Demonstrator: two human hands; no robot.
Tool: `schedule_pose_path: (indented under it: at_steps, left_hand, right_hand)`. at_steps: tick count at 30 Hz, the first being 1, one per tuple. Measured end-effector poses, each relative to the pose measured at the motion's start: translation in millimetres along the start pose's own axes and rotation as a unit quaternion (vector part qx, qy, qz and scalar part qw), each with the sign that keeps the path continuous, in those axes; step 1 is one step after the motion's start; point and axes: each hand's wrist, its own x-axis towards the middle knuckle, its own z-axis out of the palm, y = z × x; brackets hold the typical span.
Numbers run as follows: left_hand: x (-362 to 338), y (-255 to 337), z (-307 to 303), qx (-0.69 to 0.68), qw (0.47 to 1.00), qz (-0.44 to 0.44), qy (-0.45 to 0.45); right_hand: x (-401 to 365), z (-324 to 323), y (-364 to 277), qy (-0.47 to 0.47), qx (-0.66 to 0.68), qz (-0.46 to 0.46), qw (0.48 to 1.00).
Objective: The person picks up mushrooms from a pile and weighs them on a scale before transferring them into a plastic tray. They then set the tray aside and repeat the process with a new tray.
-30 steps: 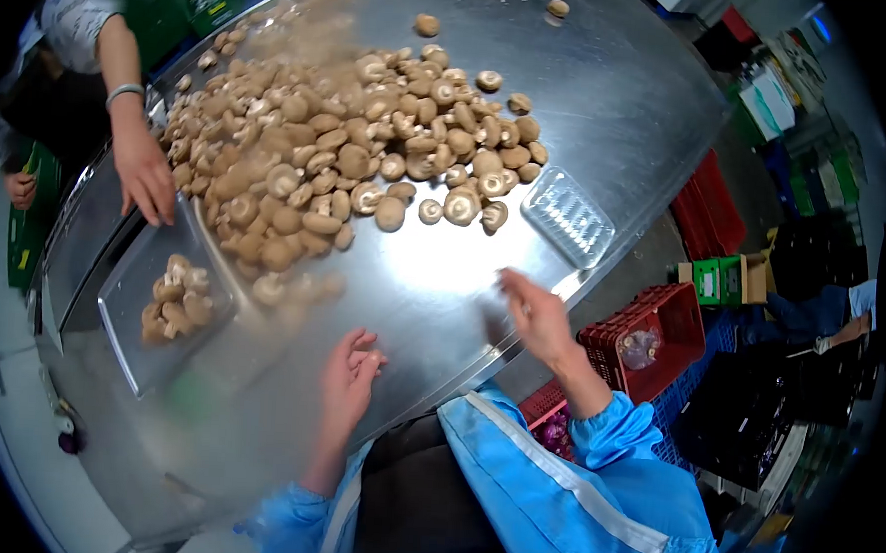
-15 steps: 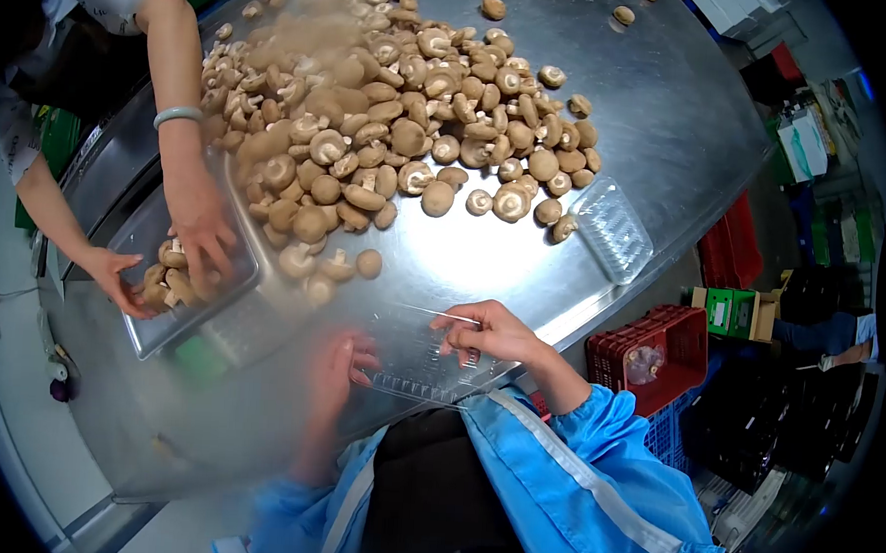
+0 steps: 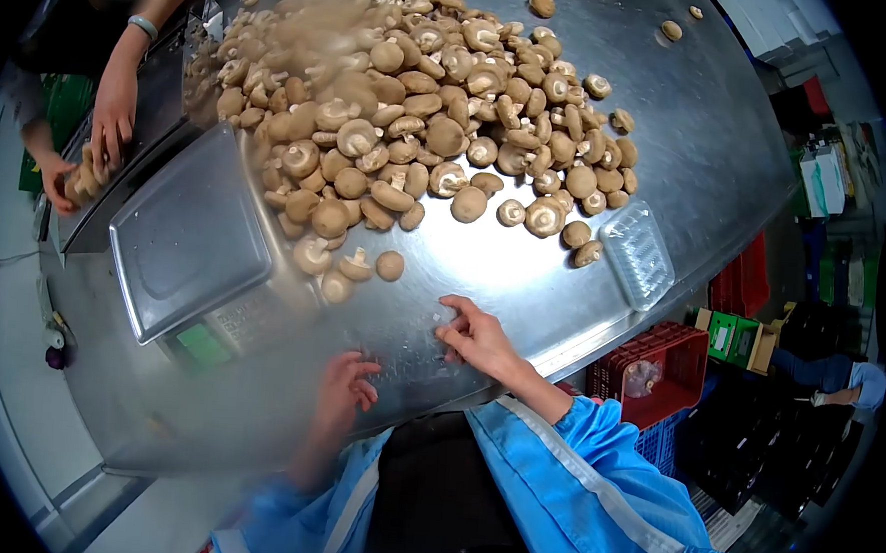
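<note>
A clear plastic tray (image 3: 404,360) lies on the steel table between my hands, faint against the metal. My left hand (image 3: 345,394) is at its left side, fingers apart, partly hazed by a smear on the view. At the tray's right side is my right hand (image 3: 480,341), thumb and fingers apart; whether the fingertips touch the rim is hard to tell. Beyond them spreads a big heap of brown shiitake mushrooms (image 3: 445,136), with a few loose ones (image 3: 355,264) nearest my hands. A second clear tray (image 3: 637,255) lies at the table's right edge.
A scale with a metal pan (image 3: 193,233) and green display (image 3: 204,344) stands left. Past it, a co-worker's hands (image 3: 112,124) hold several mushrooms (image 3: 87,178). Red crates (image 3: 658,373) and a green box (image 3: 730,337) sit right, below the table (image 3: 672,118).
The clear tray has come down onto the table and my hands have loosened around it. The co-worker's hands moved from the scale pan up and left with mushrooms. My view shifted slightly.
</note>
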Motion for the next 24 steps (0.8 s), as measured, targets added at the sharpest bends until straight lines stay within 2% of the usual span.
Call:
schedule_pose_path:
  at_steps: [2,5,7,12,16,17,21,24]
  left_hand:
    - [5.3,3.2,2.5,-0.030,0.998,0.006,0.049]
    - [28.2,19.4,15.5,-0.041,0.997,0.033,0.058]
    - [50.5,38.4,24.4,-0.037,0.994,0.081,0.057]
    - [122.1,103.9,62.4,-0.048,0.987,0.123,0.087]
    - [167.4,120.2,82.8,-0.080,0.977,0.173,0.095]
    - [172.8,122.7,85.4,-0.087,0.974,0.179,0.104]
    - [172.6,110.1,87.7,-0.081,0.964,0.228,0.106]
    - [165.9,102.5,79.6,-0.073,0.965,0.225,0.109]
  right_hand:
    - [-2.0,4.9,-4.9,-0.004,0.004,0.014,1.000]
    - [1.4,15.2,-19.2,0.013,0.013,0.031,0.999]
    - [15.5,18.6,-26.6,0.046,0.018,0.032,0.998]
    - [96.0,0.0,-52.1,0.158,0.017,-0.046,0.986]
    - [167.6,-25.2,-69.2,0.231,-0.028,-0.132,0.963]
    - [169.1,-28.2,-77.6,0.228,-0.045,-0.110,0.966]
    - [158.6,-26.1,-69.2,0.210,-0.015,-0.127,0.969]
    - [144.1,-15.2,-62.5,0.209,0.105,-0.149,0.961]
